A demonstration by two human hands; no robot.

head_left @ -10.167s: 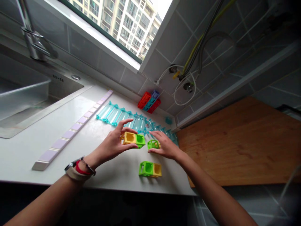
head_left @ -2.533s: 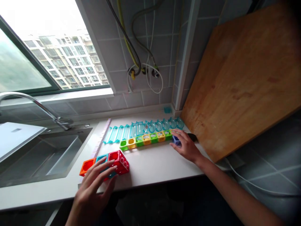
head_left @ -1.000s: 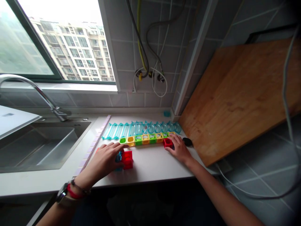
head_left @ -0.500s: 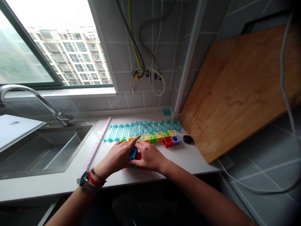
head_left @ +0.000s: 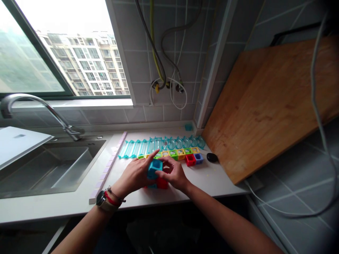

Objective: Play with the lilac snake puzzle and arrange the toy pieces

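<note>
A blue hollow cube block (head_left: 155, 165) is held between my two hands near the counter's front edge. My left hand (head_left: 136, 173) is closed round its left side, with the index finger stretched up and away. From the right, my right hand (head_left: 175, 173) pinches the cube with thumb and fingers. Red blocks (head_left: 162, 183) show beneath the cube and between the right fingers, partly hidden. Just behind my hands runs a row of yellow and green hollow blocks (head_left: 173, 153). A red block (head_left: 190, 160) and a purple-blue block (head_left: 198, 158) sit in front of its right end.
Clear teal track-like pieces (head_left: 159, 144) lie behind the block row. A lilac strip (head_left: 107, 169) separates them from the sink (head_left: 74, 188) on the left. At right are a black oval object (head_left: 212, 157) and a leaning wooden board (head_left: 275, 102).
The blue cube has come up into clearer view between my hands. My right hand has shifted slightly right, and more of the red blocks below shows.
</note>
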